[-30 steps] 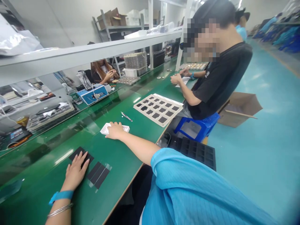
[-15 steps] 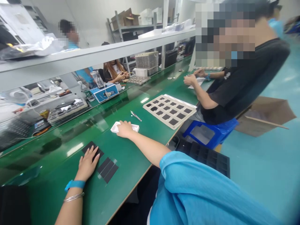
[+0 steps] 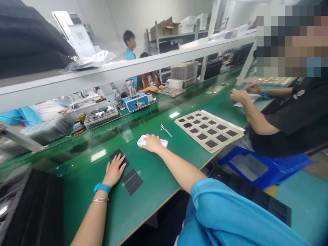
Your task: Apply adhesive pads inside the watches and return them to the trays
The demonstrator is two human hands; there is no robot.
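My left hand (image 3: 114, 171) lies flat with fingers spread on a black rectangular pad (image 3: 119, 156) on the green bench (image 3: 153, 184). Just right of it lies a second black pad in clear film (image 3: 132, 181). My right hand (image 3: 151, 142) rests with curled fingers on a small white tray (image 3: 151, 140); what is under the fingers is hidden. A pair of metal tweezers (image 3: 166, 130) lies beyond the tray. Further right sits a beige tray with several dark squares in pockets (image 3: 208, 129).
A person in black sits at right with hands on the bench (image 3: 243, 93). A blue stool (image 3: 263, 164) and black pocketed trays (image 3: 256, 194) stand by my right side. A stack of black trays (image 3: 30, 208) sits at the near left. Other workers sit behind the white shelf (image 3: 128, 70).
The view has swung left, so everything has shifted rightward in frame and the black tray stack has come into view. Both hands stay on the same objects.
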